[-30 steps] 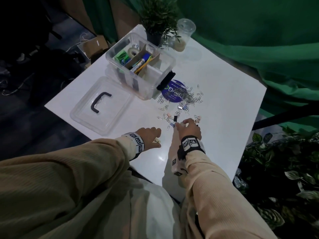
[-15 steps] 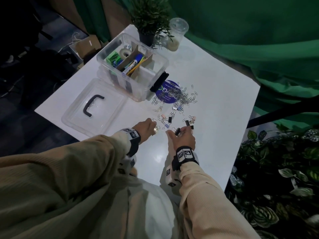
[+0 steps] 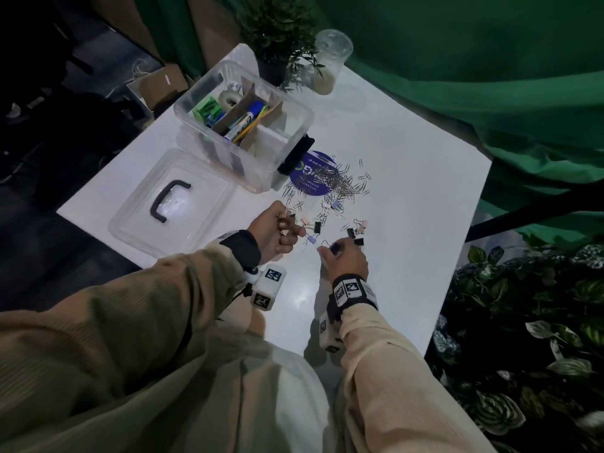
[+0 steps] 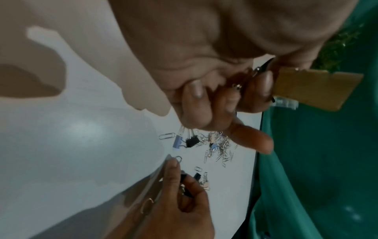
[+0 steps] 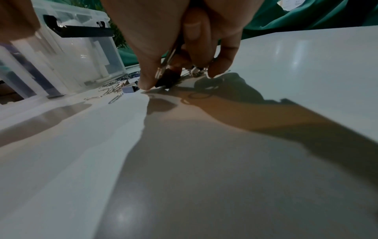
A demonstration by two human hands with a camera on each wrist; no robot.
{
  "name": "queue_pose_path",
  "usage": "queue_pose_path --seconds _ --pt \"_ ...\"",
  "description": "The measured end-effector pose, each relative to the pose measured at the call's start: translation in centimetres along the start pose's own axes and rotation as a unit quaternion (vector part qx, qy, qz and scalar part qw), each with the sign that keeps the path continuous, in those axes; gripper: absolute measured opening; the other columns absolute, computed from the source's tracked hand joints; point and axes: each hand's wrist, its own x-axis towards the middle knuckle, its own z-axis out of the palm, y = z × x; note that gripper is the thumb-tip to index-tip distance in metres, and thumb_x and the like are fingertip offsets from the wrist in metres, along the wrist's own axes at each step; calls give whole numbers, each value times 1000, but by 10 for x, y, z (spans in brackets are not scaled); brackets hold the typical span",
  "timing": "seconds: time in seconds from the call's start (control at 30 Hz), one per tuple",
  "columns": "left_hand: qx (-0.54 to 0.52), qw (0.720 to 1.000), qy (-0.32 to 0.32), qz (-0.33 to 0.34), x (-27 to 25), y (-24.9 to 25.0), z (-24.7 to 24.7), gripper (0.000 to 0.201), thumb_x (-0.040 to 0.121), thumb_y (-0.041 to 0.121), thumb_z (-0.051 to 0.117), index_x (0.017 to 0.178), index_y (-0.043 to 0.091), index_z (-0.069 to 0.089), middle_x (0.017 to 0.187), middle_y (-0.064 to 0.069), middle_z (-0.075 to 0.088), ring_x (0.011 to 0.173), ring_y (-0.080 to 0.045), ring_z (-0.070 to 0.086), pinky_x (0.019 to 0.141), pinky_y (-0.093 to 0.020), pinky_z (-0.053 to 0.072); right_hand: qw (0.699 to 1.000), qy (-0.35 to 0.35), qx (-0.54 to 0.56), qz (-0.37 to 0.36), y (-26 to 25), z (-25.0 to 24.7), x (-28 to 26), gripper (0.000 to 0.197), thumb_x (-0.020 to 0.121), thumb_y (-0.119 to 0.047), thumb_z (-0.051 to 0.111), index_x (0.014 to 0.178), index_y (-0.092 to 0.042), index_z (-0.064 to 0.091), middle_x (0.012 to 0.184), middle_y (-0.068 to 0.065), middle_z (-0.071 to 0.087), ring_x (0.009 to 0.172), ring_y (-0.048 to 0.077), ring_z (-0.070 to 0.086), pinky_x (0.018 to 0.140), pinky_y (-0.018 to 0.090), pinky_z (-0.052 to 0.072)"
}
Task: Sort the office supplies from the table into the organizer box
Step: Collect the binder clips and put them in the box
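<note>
A clear organizer box (image 3: 295, 125) with cardboard dividers stands at the back left of the white table (image 3: 408, 178); it holds markers, tape and green items. Paper clips (image 3: 343, 184) lie heaped in front of it, partly on a blue round sticker. Small binder clips (image 3: 315, 227) in black, lilac and pink lie scattered nearer me. My left hand (image 3: 277, 230) is curled, palm up, around several collected clips (image 4: 237, 85). My right hand (image 3: 343, 256) pinches a black binder clip (image 5: 165, 80) low at the table surface, just right of the left hand.
The box's clear lid (image 3: 173, 204) with a black handle lies flat at the table's left edge. A potted plant (image 3: 277, 37) and a clear jar (image 3: 330, 67) stand at the back. Green cloth drapes on the right; leafy plants sit beyond the table's right edge.
My left hand has moved forward toward the clip pile and turned palm up. My right hand has drawn back slightly with a black binder clip in its fingers.
</note>
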Motion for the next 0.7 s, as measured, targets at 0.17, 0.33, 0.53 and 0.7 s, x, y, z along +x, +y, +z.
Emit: queue_pose_path --seconds 0.17,0.33,0.53,0.7 --pt "-9 999 -31 -20 1 3 -2 26 79 25 41 59 20 26 50 -1 46 38 -10 23 41 -21 6 976 27 189 102 -2 -7 5 42 79 -59 63 83 -17 57 78 2 60 75 24 57 71 27 44" --pt "55 996 -36 -65 0 2 -2 33 84 26 36 53 16 35 40 3 33 33 -11 26 43 -23 7 794 -50 554 243 -1 -27 -2 30 80 -36 45 61 -13 51 49 1 44 33 16 32 39 17 29" --pt "167 979 97 -72 18 -1 1 15 84 20 40 73 15 49 56 -1 45 41 -18 44 42 -16 24 735 -87 624 252 16 -35 -12 25 64 -22 43 67 -5 61 78 15 63 73 32 58 66 34 43" --pt "683 710 164 39 28 2 20 40 94 39 36 89 9 61 98 -13 64 88 -31 59 77 -31 46 812 -67 496 301 19 -42 3 45 79 -49 60 50 -19 45 50 1 45 46 21 44 48 25 32"
